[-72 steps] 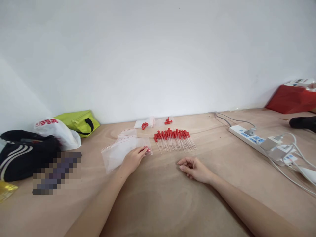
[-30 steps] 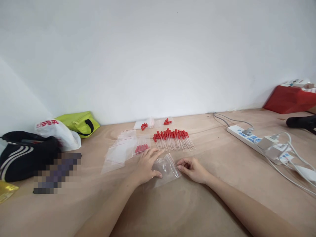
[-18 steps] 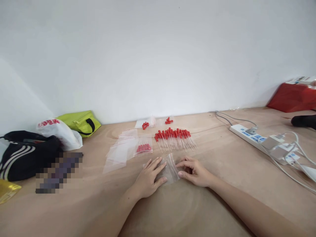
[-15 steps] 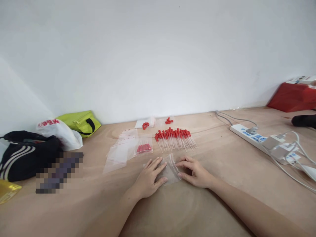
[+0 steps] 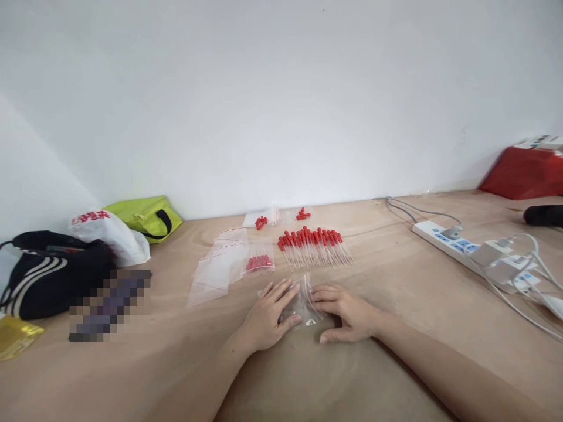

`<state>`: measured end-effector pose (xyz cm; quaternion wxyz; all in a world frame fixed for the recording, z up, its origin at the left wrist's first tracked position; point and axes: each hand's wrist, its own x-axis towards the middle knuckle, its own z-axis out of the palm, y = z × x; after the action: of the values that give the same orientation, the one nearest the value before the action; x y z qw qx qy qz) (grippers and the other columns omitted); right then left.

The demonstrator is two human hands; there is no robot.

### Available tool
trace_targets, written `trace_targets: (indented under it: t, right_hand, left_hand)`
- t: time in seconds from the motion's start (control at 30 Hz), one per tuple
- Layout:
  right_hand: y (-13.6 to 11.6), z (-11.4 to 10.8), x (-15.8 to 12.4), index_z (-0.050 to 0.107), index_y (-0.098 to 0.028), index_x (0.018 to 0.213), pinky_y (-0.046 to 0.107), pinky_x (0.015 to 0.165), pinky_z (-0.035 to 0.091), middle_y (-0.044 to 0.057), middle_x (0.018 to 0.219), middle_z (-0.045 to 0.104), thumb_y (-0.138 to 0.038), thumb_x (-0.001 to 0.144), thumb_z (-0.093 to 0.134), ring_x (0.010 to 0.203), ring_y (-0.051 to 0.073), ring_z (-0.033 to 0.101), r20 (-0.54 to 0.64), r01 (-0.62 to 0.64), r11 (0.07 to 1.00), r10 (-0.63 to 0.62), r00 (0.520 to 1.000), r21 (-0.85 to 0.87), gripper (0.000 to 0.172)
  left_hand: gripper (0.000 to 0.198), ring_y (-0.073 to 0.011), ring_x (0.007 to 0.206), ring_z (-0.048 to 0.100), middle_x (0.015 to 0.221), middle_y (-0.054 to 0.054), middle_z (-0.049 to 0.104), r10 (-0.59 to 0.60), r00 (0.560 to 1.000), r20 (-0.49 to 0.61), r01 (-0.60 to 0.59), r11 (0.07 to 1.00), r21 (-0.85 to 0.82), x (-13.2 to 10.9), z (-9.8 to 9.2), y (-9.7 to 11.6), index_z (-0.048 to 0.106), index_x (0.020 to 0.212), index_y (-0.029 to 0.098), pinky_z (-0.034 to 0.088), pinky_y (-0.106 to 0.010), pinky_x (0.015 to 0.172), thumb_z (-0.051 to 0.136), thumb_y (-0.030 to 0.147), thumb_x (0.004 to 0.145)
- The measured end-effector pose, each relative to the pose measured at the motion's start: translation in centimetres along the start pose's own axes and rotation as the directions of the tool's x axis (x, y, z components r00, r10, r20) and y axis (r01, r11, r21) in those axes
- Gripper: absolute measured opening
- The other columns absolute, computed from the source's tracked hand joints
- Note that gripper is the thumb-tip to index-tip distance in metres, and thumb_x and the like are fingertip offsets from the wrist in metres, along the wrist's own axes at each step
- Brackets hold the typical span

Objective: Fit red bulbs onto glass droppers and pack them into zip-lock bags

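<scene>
A small clear zip bag (image 5: pixel 302 305) lies on the wooden table (image 5: pixel 396 305) right in front of me. My left hand (image 5: pixel 267 315) rests flat on the bag's left part, fingers spread. My right hand (image 5: pixel 347 312) lies on the bag's right edge with fingers stretched over it. Just beyond is a row of red-capped clear droppers (image 5: pixel 313 246). To its left lies a filled bag with red caps (image 5: pixel 259 264) on a pile of empty zip bags (image 5: pixel 215 269).
Two more small bags with red pieces (image 5: pixel 281 217) lie near the wall. A green pouch (image 5: pixel 145 217), a white plastic bag (image 5: pixel 108 234) and a black striped bag (image 5: pixel 48 275) crowd the left. A power strip with plugs and cables (image 5: pixel 475 252) runs along the right; a red box (image 5: pixel 523 173) sits far right.
My left hand left the filled bag on the pile and drew an empty bag in front of me. Both hands then closed in and flattened onto that bag.
</scene>
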<state>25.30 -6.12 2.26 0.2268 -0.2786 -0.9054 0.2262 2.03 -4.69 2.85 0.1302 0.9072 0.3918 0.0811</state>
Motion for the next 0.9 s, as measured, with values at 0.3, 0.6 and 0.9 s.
trace_targets:
  t: [0.3, 0.6, 0.9]
  right_hand:
    - [0.0, -0.4, 0.2, 0.04, -0.031, 0.127, 0.055, 0.1, 0.007, 0.011, 0.139, 0.029, -0.054, 0.07, 0.057, 0.124, 0.028, 0.031, 0.061, -0.014, 0.991, 0.022, 0.998, -0.13, 0.063]
    - [2.8, -0.7, -0.9, 0.064, -0.018, 0.074, 0.031, 0.075, 0.043, 0.009, 0.099, 0.059, -0.045, 0.076, 0.054, 0.085, 0.018, 0.056, -0.334, -0.28, 0.927, 0.354, 0.874, 0.248, 0.029]
    - [8.2, -2.7, 4.9, 0.051, -0.015, 0.091, 0.024, 0.061, 0.042, 0.004, 0.075, 0.06, -0.023, 0.071, 0.052, 0.066, 0.014, 0.055, -0.594, -0.736, 0.642, 0.684, 0.424, 0.215, 0.021]
  left_hand:
    - [0.055, -0.0199, 0.129, 0.025, 0.14, -0.002, 0.029, -0.007, 1.0, -0.002, 0.007, 0.998, -0.062, -0.2, -0.7, -0.5, 0.02, 0.136, 0.027, 0.022, -0.04, 0.106, 0.038, 0.044, 0.087]
    - [0.042, -0.019, 0.125, 0.034, 0.132, -0.002, 0.043, -0.027, 1.0, -0.002, 0.027, 0.99, -0.137, 0.1, -0.8, -1.4, 0.042, 0.126, 0.026, 0.021, -0.044, 0.107, 0.042, 0.039, 0.086]
    - [0.042, -0.0185, 0.125, 0.034, 0.131, -0.004, 0.044, 0.011, 1.0, -0.021, -0.014, 0.992, -0.122, 0.2, -0.4, -1.8, 0.046, 0.123, 0.022, 0.022, -0.043, 0.107, 0.04, 0.041, 0.086]
